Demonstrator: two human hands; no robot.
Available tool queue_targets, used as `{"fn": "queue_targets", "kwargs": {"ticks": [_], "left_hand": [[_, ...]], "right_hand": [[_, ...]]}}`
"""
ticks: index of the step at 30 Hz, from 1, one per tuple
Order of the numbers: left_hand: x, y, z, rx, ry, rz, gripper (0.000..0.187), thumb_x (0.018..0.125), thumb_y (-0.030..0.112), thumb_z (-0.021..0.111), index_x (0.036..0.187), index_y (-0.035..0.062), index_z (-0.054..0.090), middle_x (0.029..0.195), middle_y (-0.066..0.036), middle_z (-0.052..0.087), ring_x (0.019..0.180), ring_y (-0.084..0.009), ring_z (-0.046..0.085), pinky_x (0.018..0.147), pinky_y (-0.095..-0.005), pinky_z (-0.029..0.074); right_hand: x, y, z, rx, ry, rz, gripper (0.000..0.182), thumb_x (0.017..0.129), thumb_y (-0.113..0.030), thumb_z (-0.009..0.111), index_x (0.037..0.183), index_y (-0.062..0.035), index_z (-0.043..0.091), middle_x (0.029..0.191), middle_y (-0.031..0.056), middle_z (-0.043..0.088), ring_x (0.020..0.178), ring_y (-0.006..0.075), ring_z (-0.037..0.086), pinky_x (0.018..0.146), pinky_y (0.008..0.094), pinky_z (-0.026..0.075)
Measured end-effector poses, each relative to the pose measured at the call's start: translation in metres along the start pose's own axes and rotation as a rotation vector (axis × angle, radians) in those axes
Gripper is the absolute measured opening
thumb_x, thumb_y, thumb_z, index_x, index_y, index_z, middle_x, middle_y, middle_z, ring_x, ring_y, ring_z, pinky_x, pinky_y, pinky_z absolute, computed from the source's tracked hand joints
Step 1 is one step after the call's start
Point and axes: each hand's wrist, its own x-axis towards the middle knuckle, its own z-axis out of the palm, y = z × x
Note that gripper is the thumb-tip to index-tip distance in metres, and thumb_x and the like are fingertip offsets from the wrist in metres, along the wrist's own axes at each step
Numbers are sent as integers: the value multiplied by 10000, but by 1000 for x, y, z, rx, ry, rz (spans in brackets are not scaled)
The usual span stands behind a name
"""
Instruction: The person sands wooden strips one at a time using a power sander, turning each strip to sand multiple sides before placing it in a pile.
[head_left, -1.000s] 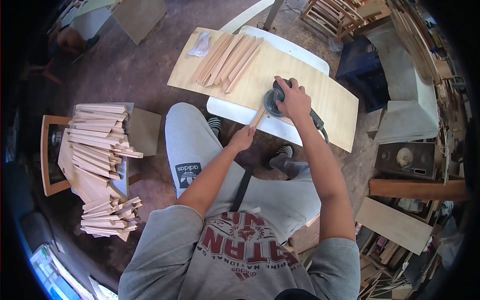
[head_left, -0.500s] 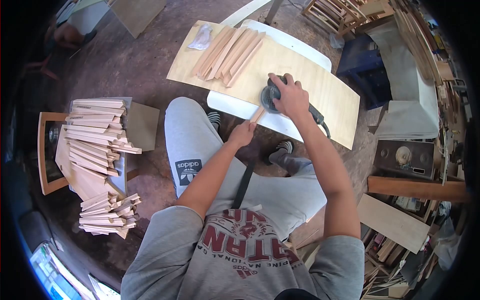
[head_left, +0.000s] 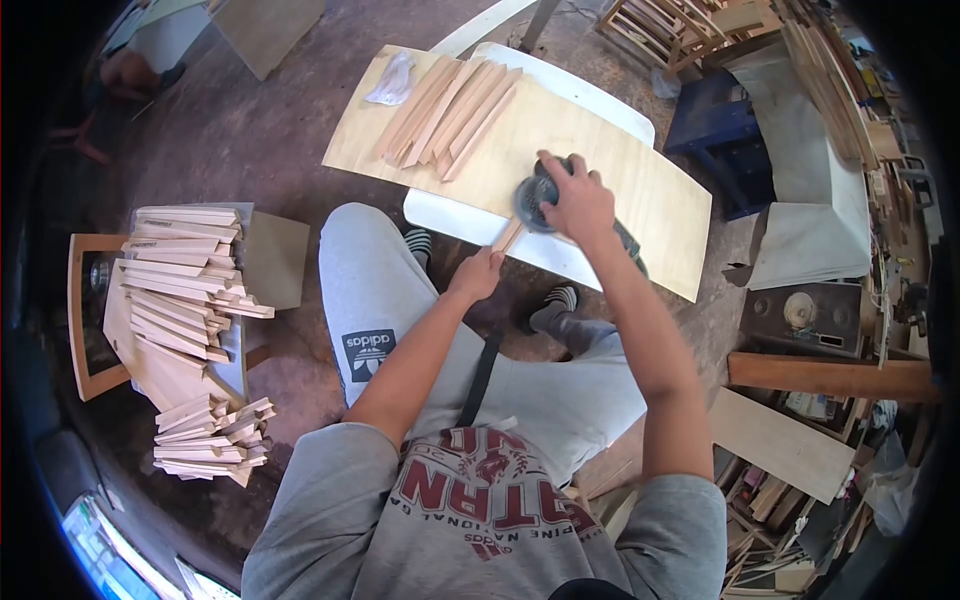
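My left hand (head_left: 477,275) is closed around the near end of a thin wooden strip (head_left: 510,235). The strip's far end reaches the edge of a plywood board (head_left: 640,190). My right hand (head_left: 582,205) grips a dark power sander (head_left: 532,200) from above, fingers wrapped over its body. The sander's round head sits at the strip's far end, by the board's near edge. Several wooden strips (head_left: 450,110) lie side by side on the board's left part, beside a crumpled plastic bag (head_left: 392,80).
Stacks of cut strips (head_left: 185,290) stand at the left by a wooden frame (head_left: 88,370). A blue stand (head_left: 712,130), a speaker box (head_left: 805,318) and a thick wooden beam (head_left: 830,376) are at the right. Part of another person (head_left: 130,72) shows at the upper left.
The whole view has shifted slightly, so most things appear a little further left. Both hands keep their grips, and the sander stays at the strip's far end.
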Motion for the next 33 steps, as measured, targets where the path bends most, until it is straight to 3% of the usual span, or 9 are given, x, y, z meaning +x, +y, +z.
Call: {"fn": "queue_targets", "kwargs": {"ticks": [6,13,19,30,33], "left_hand": [[-5,-1,1,28,15,3,493,1109,422,384,1211,-8,601,1100,-351,684,1073,-556,624,933,-631,471],[-5,-3,3,38,23,8,480,1107,419,424,1110,-16,625,1047,-295,700,1038,-512,651,891,-560,500],[-4,-6,3,36,13,29,469,1106,413,432,1099,-15,623,1033,-287,697,1019,-503,655,882,-542,505],[-4,-4,2,45,28,0,474,1103,419,445,1109,-9,650,1049,-263,721,1049,-475,675,906,-510,518],[-6,-6,-1,50,54,46,489,1105,437,407,1084,2,629,1052,-315,699,1052,-537,635,916,-589,490]], "right_hand": [[-17,-26,6,63,17,-135,860,728,-242,871,1483,-377,483,1328,153,571,1055,400,675,759,478,629],[56,30,4,47,76,113,814,757,-235,846,1478,-384,497,1301,138,615,1061,402,698,782,485,628],[69,39,9,32,70,144,833,760,-280,836,1501,-417,481,1381,134,604,1068,388,708,809,489,627],[8,-10,11,121,59,-27,816,742,-222,848,1468,-371,507,1309,143,593,1074,403,679,767,476,628],[-20,-27,8,117,59,-101,797,713,-205,851,1431,-363,541,1281,137,594,1072,412,671,751,490,624]]}}
